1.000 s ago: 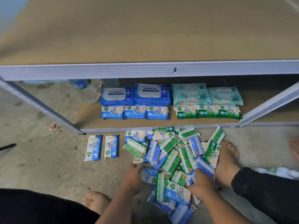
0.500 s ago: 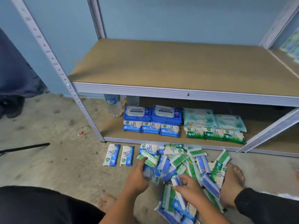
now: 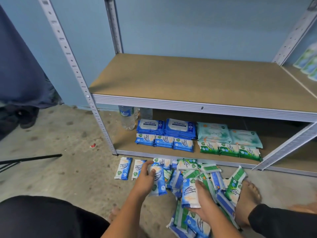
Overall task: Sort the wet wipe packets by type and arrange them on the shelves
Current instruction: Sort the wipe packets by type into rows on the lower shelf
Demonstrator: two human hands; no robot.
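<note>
A heap of small blue and green wipe packets (image 3: 204, 174) lies on the floor before the shelf unit. My left hand (image 3: 145, 179) grips a blue packet (image 3: 158, 181) lifted off the heap's left side. My right hand (image 3: 204, 203) holds another blue packet (image 3: 189, 193) over the heap's near part. Two blue packets (image 3: 123, 168) lie side by side to the left. On the bottom shelf (image 3: 125, 145) sit blue Antabax packs (image 3: 166, 125), three small blue packets (image 3: 163, 140), pale teal packs (image 3: 228, 134) and three small green packets (image 3: 229, 149).
The middle shelf board (image 3: 188, 79) is bare. A water bottle (image 3: 127, 117) stands at the bottom shelf's left end. My bare foot (image 3: 247, 200) rests against the heap's right side. A diagonal metal brace (image 3: 288, 145) crosses at right. A black rod (image 3: 30, 158) lies on the concrete floor.
Both hands have come up out of the heap, each now holding a blue packet. The view has tilted up, showing the middle shelf and the wall.
</note>
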